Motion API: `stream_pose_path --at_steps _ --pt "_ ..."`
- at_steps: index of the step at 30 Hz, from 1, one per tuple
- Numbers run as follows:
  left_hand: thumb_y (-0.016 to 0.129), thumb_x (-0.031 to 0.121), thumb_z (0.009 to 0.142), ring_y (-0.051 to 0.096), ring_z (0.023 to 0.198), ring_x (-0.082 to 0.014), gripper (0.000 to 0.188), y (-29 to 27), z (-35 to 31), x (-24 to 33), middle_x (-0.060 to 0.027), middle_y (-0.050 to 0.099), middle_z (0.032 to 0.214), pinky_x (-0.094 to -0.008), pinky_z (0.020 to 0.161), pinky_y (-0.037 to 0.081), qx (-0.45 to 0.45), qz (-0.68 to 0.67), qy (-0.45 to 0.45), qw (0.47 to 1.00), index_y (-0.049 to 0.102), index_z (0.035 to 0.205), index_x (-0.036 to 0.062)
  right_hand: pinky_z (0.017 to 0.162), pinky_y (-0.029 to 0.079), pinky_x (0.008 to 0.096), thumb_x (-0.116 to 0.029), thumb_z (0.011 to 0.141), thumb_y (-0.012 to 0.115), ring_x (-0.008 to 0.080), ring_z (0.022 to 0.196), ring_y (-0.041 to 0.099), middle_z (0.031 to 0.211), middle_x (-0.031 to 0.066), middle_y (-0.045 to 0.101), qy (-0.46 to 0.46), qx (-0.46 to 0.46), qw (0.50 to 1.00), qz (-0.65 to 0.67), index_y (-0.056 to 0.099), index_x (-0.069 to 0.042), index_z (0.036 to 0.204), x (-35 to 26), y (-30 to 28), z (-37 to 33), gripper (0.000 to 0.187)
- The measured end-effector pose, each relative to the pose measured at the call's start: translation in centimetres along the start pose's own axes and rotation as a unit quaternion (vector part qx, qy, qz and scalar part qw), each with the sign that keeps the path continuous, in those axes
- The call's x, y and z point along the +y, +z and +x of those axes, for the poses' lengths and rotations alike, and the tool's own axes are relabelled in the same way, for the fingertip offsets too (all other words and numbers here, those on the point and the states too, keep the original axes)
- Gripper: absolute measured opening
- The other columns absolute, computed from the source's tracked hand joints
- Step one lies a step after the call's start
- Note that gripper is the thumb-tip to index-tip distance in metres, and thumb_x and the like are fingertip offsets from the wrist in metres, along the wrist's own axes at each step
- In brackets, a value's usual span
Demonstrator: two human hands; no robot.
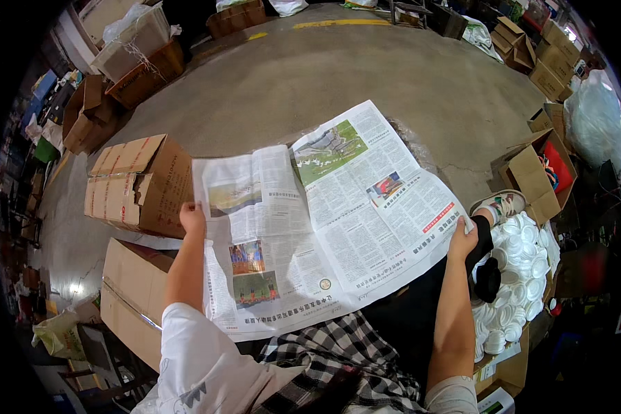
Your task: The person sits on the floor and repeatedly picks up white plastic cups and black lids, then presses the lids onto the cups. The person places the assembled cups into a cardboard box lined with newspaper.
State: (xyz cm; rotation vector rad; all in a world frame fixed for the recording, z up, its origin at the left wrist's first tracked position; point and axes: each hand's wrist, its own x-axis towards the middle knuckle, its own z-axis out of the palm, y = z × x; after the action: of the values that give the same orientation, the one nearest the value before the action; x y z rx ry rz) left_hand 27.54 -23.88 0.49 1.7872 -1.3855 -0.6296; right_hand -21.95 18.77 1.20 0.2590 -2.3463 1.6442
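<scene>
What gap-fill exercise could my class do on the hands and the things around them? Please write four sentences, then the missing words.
1. The left hand and right hand hold an unfolded printed ____.
2. The stacked round pieces on the person's right are coloured ____.
3. The red-printed cardboard box stands closer to the person's ____ hand.
4. The painted stripe on the floor at the top of the picture is coloured ____.

Missing words: newspaper; white; left; yellow.

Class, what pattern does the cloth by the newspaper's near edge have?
The cloth has a black-and-white check, best seen in the head view, below the newspaper.
</scene>
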Motion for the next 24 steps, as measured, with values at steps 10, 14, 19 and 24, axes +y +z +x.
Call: stream_pose_path --at_steps 10,14,19,24 --pt "0.06 0.02 0.077 0.056 0.072 -0.0301 0.022 -4.4 3.0 -4.2 -0.0159 0.059 0.077 -0.0379 0.069 0.044 0.168 0.023 -0.026 0.985 0.053 0.079 -0.0006 0.075 0.046 0.0367 -0.027 0.082 0.059 0.032 0.085 0.059 0.096 0.0222 0.06 0.081 0.208 0.97 -0.097 0.056 0.006 0.102 -0.8 -2.2 -0.3 0.039" --pt "0.058 0.023 0.082 0.054 0.073 -0.0249 0.026 -5.5 -0.8 -1.1 -0.013 0.058 0.08 -0.0356 0.07 0.043 0.142 -0.017 -0.028 0.989 0.052 0.083 -0.0025 0.077 0.045 0.0385 -0.023 0.082 0.059 0.0336 0.087 0.059 0.096 0.0232 0.061 0.168 0.248 0.954 -0.008 0.056 0.008 0.1 1.2 -4.6 0.6 0.035" --pt "0.055 0.022 0.084 0.054 0.076 -0.0257 0.024 -6.6 0.7 1.2 -0.0137 0.058 0.083 -0.035 0.071 0.043 0.146 -0.032 0.106 0.983 0.052 0.086 -0.0024 0.074 0.046 0.0381 -0.023 0.082 0.059 0.0331 0.082 0.06 0.092 0.0218 0.062 0.109 0.23 0.967 -0.018 0.058 0.007 0.096 4.3 -5.4 1.6 0.033" --pt "0.055 0.025 0.084 0.055 0.084 -0.029 0.03 -7.1 6.9 0.3 -0.0153 0.059 0.093 -0.0377 0.074 0.044 0.086 -0.004 0.033 0.996 0.053 0.097 -0.0012 0.071 0.046 0.0385 -0.027 0.082 0.058 0.032 0.08 0.06 0.089 0.0167 0.063 0.03 0.063 0.987 -0.142 0.061 -0.004 0.096 -2.5 -2.4 -1.5 0.027"
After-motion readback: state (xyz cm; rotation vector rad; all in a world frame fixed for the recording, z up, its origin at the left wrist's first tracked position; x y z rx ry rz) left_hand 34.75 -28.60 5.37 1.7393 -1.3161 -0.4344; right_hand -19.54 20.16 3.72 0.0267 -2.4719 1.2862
